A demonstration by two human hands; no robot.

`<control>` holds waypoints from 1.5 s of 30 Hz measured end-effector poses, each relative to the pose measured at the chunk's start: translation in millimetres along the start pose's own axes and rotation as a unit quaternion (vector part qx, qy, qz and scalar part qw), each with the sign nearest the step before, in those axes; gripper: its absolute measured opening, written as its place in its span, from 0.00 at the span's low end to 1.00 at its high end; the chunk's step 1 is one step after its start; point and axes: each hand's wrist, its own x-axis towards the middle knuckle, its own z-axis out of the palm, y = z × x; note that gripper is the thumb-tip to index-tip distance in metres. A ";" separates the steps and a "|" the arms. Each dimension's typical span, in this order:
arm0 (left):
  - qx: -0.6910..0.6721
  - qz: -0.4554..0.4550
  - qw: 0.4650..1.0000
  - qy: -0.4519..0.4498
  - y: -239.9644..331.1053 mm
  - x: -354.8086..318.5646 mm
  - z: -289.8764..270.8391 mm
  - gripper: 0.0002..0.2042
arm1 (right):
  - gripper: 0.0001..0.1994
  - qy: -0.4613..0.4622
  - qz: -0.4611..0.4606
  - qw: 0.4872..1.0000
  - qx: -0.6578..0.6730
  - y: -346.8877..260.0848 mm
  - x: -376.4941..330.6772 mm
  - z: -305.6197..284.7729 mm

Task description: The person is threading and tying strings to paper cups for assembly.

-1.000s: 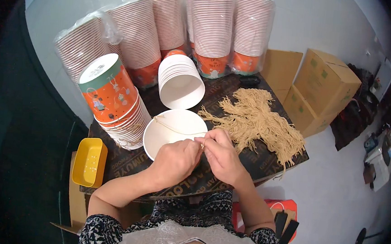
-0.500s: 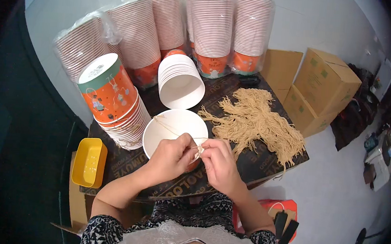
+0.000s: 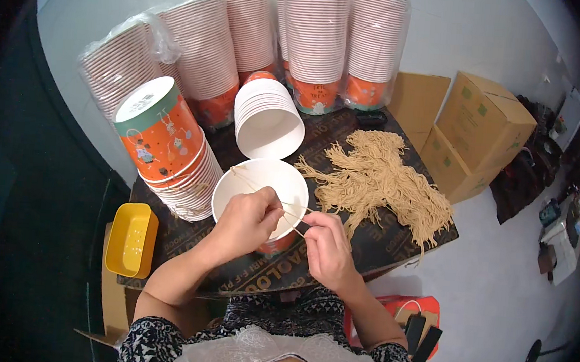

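Observation:
An open paper bucket (image 3: 256,182), white inside and orange outside, stands upright on the dark table (image 3: 366,250) in front of me. My left hand (image 3: 247,220) rests over its near rim, fingers pinched on a thin tan string (image 3: 291,216). My right hand (image 3: 326,247) is just right of the bucket and pinches the same string. The string runs across the bucket's mouth toward its far left rim. A loose pile of tan strings (image 3: 381,180) lies on the table to the right.
A tilted stack of white buckets (image 3: 267,115) lies behind; an upside-down orange stack (image 3: 164,149) stands left. Wrapped bucket stacks (image 3: 320,42) line the back. A yellow tray (image 3: 130,238) sits at the left, cardboard boxes (image 3: 475,133) at the right, a red bag (image 3: 402,310) below.
Both hands stay at the bucket's near rim. They drew slightly apart, the right hand shifting right and toward me, with the string now stretched between them.

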 end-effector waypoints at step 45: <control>-0.043 0.146 0.988 -0.013 21.0 -15.2 -3.4 0.05 | 0.03 0.045 0.261 0.907 0.327 -7.7 -7.2 17.5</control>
